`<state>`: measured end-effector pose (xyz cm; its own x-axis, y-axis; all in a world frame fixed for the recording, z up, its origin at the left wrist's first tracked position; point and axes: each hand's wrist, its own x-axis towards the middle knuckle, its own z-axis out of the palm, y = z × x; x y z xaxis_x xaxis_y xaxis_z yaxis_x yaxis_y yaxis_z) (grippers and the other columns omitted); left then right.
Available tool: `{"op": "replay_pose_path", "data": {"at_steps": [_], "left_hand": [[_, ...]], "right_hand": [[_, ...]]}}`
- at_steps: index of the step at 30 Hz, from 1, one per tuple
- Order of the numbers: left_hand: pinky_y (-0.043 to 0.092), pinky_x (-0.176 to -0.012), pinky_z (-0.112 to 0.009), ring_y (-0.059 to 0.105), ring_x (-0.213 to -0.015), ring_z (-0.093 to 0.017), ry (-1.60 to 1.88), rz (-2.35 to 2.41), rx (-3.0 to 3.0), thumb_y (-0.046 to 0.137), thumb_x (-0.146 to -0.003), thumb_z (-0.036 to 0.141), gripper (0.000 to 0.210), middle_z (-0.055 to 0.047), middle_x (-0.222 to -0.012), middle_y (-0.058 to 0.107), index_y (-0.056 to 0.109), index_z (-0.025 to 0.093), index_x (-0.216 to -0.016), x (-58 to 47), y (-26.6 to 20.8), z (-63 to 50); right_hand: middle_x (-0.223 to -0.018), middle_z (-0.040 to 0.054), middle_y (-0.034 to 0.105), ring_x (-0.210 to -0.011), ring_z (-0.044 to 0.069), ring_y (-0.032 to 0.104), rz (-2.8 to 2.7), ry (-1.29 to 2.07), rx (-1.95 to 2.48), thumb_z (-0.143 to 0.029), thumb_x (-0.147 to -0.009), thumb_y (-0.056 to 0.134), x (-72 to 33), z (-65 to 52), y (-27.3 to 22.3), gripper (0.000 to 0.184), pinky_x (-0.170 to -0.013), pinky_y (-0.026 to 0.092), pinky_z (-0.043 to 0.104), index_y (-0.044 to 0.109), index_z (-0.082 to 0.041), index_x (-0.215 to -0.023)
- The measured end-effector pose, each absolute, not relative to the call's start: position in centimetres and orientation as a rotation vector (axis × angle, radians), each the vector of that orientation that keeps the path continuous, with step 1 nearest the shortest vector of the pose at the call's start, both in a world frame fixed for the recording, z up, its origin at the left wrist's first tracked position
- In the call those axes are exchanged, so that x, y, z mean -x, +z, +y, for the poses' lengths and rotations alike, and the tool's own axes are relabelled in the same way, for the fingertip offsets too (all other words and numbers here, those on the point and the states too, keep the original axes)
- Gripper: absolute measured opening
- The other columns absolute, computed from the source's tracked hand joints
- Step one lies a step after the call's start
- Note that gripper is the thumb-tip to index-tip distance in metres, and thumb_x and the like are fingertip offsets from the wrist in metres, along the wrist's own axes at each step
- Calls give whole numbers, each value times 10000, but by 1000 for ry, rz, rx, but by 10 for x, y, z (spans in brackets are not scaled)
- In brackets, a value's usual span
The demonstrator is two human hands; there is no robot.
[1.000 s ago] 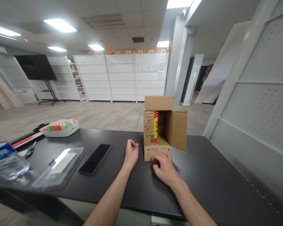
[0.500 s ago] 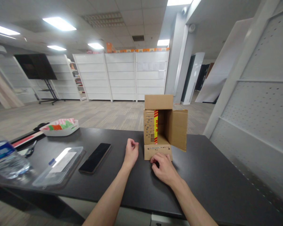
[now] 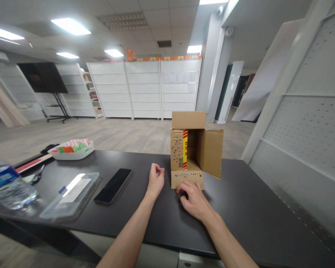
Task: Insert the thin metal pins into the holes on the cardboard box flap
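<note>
A cardboard box [image 3: 195, 149] stands on the dark table with its open side towards me. Its left flap [image 3: 176, 152] carries many small round metal heads and a strip of yellow-and-red tape [image 3: 185, 149]. The front flap [image 3: 174, 182] hangs down with a row of small metal pieces and holes along it. My right hand [image 3: 192, 197] lies against this flap, fingers curled and thumb close to the index finger; what is between them is too small to make out. Left of the box, my left hand [image 3: 156, 179] is closed above the table, its contents hidden.
A black phone [image 3: 113, 186] and a clear plastic case [image 3: 71, 195] lie on my left. Farther left are a water bottle [image 3: 9, 190], scissors [image 3: 38, 175] and a white basket [image 3: 72, 153] with colourful packets. A perforated panel [image 3: 309, 141] stands along the right.
My right hand's fingertips have shifted slightly left, low on the front flap. My left hand stays closed in the same place, and the box has not moved.
</note>
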<state>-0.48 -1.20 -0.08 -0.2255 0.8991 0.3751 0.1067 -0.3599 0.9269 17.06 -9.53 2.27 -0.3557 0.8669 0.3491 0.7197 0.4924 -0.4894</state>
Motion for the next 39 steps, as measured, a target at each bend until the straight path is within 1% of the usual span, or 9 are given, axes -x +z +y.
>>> {"op": "replay_pose_path", "data": {"at_steps": [6,13,22,32,35,39], "left_hand": [[323,-598,-201,344,-632,-84,1650,1234,-1406,538,-816,284,215,44,-733,343,345,202,-774,5,0,-13],[328,-602,-199,344,-632,-85,1652,1235,-1387,543,-810,278,219,44,-728,341,342,203,-768,4,1,-13],[347,-610,-201,373,-645,-86,1664,1229,-1405,533,-815,257,202,41,-737,351,346,201,-767,4,2,-14],[339,-601,-193,366,-634,-83,1659,1236,-1384,555,-800,269,212,44,-727,359,358,200,-768,4,1,-13],[348,-613,-195,387,-647,-86,1663,1233,-1385,554,-799,261,210,42,-731,366,354,201,-767,4,0,-12],[352,-617,-198,390,-651,-86,1672,1234,-1399,547,-805,251,203,40,-736,368,354,200,-765,4,-1,-11]], "right_hand": [[-878,0,587,-918,169,515,-2215,345,1260,-4,-688,431,-169,-98,25,295,-797,250,313,608,-203,-815],[-870,-12,554,-888,159,481,-2280,299,1250,4,-710,435,-168,-101,30,235,-784,252,314,556,-196,-739],[-879,-5,536,-879,167,454,-2302,271,1253,-7,-746,412,-167,-102,30,226,-772,263,317,524,-203,-764],[-892,4,535,-889,175,472,-2168,217,1277,-49,-769,451,-169,-99,28,188,-770,286,305,534,-213,-805],[-908,10,543,-907,179,486,-2100,204,1282,-73,-793,459,-169,-98,27,159,-776,294,308,534,-213,-812],[-913,17,559,-928,190,501,-2005,148,1288,-148,-835,483,-170,-96,25,90,-795,302,320,538,-214,-810]]}}
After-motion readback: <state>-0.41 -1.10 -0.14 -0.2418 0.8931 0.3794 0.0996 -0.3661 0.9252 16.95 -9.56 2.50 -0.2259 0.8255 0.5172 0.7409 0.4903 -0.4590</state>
